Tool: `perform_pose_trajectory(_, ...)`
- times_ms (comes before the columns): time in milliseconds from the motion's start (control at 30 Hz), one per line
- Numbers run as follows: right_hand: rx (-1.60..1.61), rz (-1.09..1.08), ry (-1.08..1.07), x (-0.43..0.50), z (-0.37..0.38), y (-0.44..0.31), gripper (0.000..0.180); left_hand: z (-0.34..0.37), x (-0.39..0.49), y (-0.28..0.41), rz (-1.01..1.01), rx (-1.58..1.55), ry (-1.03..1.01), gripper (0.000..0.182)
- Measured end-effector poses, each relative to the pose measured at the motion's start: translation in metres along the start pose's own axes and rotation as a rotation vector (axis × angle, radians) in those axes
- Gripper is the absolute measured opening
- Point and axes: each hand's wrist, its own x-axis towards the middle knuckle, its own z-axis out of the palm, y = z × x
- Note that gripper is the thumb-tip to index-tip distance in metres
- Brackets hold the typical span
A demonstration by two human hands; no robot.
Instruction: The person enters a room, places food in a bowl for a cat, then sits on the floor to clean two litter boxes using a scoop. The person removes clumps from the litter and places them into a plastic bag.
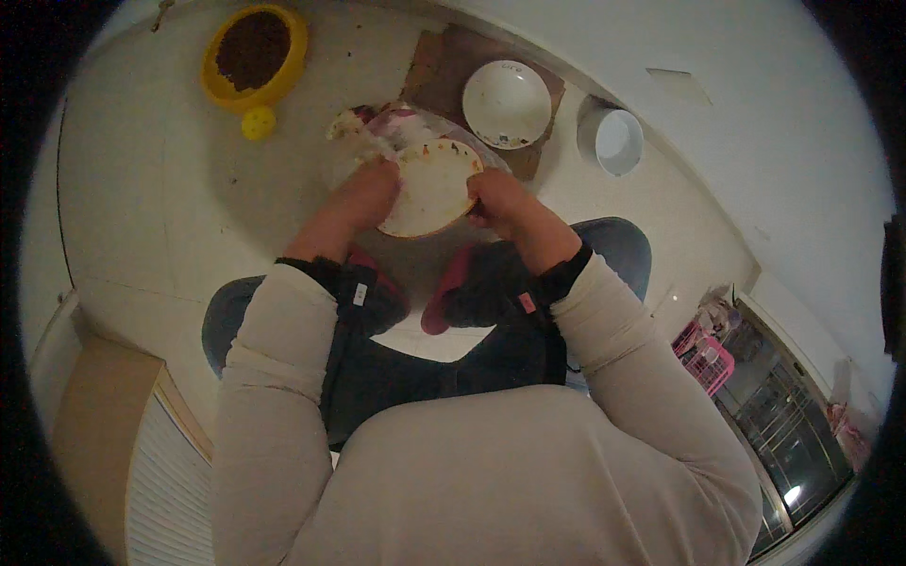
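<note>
A white plate (429,194) with a brown-orange rim is held up before me, its face dotted with food bits near the far edge. At its left edge is my left hand (373,189), whose fingers are mostly hidden against the plate and a plastic bag. My right hand (497,197) grips the opposite edge, fingers curled around the rim. Just beyond the plate lies the clear, crumpled plastic bag (403,124) with pinkish and whitish contents that I cannot identify. Farther out, a white bowl (507,102) with dark residue sits on a flattened cardboard sheet (433,60).
A yellow basin (301,53) of brown matter stands at the far left beside a yellow ball (259,123). Near the wall (637,42) is a white cylindrical container (589,138). A pink basket (710,364) lies right; a wooden cabinet (106,396) stands left. My shoes flank the space below the plate.
</note>
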Motion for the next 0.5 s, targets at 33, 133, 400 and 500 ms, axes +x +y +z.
perform_pose_trajectory(33,0.000,-0.060,-0.014,0.000,0.002,0.011,0.015,0.001,0.004,-0.002,0.020,0.148,0.048,0.023)
perform_pose_trajectory(133,0.265,0.333,-0.046,-0.004,0.002,0.034,0.011,-0.003,-0.007,-0.006,-0.046,-0.032,0.001,0.024)
perform_pose_trajectory(400,0.363,0.591,-0.080,0.017,-0.017,-0.002,0.005,0.001,0.001,-0.008,-0.054,-0.070,-0.404,0.023)
perform_pose_trajectory(500,0.253,0.496,-0.172,0.019,-0.007,-0.023,0.004,0.011,0.002,-0.011,-0.009,-0.135,-0.293,0.022)
